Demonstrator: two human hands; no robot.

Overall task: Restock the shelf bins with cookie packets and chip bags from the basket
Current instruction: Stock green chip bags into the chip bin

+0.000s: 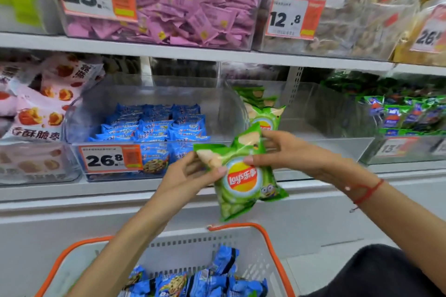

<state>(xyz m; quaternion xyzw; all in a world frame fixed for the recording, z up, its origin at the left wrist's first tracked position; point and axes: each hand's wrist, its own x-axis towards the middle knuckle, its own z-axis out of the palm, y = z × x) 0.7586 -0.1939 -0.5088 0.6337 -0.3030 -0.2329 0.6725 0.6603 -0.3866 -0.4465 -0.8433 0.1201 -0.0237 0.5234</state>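
Chips are the job right now: we are holding two green chip bags in front of the shelf, above the basket (270,260). Our left hand (190,173) is pinching the top left corner of the front chip bag (243,183), thumb on the front and fingers curled behind. Our right hand (287,152) is gripping the top of that bag and the second chip bag (249,137) tucked just behind it, so both hands are closed on chips and neither is loose. We are guessing that we are carrying these from the basket to the clear chip bin (337,137), where a few green bags (263,113) are already standing at its left end. Next we are probably lifting the bags over the bin's front wall and setting them down beside those. Then each grip needs to let go. Blue cookie packets (205,282) are lying in the basket, so that part is not done yet. They likely belong in the cookie bin (79,113) to the left, with the packs that look the same.
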